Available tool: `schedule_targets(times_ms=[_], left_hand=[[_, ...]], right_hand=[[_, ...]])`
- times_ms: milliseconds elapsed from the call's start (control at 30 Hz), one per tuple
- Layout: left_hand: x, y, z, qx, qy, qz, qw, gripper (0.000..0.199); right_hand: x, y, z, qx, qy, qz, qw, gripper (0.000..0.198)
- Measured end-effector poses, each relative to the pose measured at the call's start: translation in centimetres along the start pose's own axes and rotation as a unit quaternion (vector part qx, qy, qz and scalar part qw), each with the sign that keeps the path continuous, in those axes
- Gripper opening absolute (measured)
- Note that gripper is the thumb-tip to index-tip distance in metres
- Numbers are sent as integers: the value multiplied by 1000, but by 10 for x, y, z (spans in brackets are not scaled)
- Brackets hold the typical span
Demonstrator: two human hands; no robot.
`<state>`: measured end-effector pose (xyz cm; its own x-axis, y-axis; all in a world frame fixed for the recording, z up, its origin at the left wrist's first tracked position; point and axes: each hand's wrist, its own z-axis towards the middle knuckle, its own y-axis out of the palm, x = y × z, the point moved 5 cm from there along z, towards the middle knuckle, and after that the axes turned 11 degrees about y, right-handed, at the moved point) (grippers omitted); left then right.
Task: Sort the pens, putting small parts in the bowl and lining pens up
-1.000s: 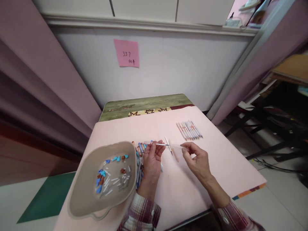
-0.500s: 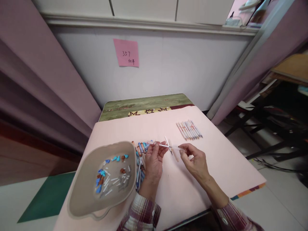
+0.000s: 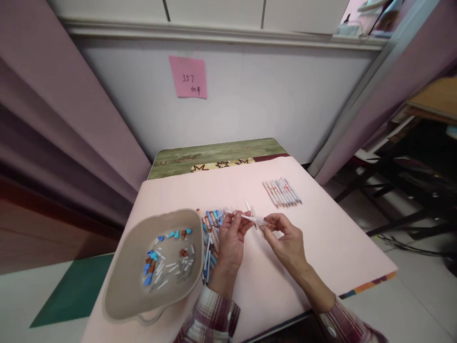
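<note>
Right hand [image 3: 285,240] has closed in on left hand [image 3: 232,236] vs 1 s ago; both pinch a thin white pen refill [image 3: 246,217] above pink worktop [image 3: 321,238]. Nearby: beige plastic basin [image 3: 121,286] w/ small parts, loose pen barrels [image 3: 211,220], row of finished pens [image 3: 283,192].

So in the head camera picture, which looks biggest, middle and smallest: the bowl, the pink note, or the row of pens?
1. Bowl, though it is nearest the camera.
2. Pink note.
3. Row of pens, close to the note, so unsure.
</note>
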<state>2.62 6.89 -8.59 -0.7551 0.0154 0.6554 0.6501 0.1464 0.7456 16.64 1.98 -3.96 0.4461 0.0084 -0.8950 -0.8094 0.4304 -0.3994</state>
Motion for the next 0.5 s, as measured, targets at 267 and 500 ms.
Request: schedule_targets(times_ms=[267, 500], left_hand=[[1, 3, -2, -3, -6, 9, 1000, 22], [0, 5, -3, -19, -6, 29, 999, 24]], right_hand=[[0, -1, -1, -15, 35, -16, 999, 24], [8, -2, 0, -43, 75, -19, 996, 43]])
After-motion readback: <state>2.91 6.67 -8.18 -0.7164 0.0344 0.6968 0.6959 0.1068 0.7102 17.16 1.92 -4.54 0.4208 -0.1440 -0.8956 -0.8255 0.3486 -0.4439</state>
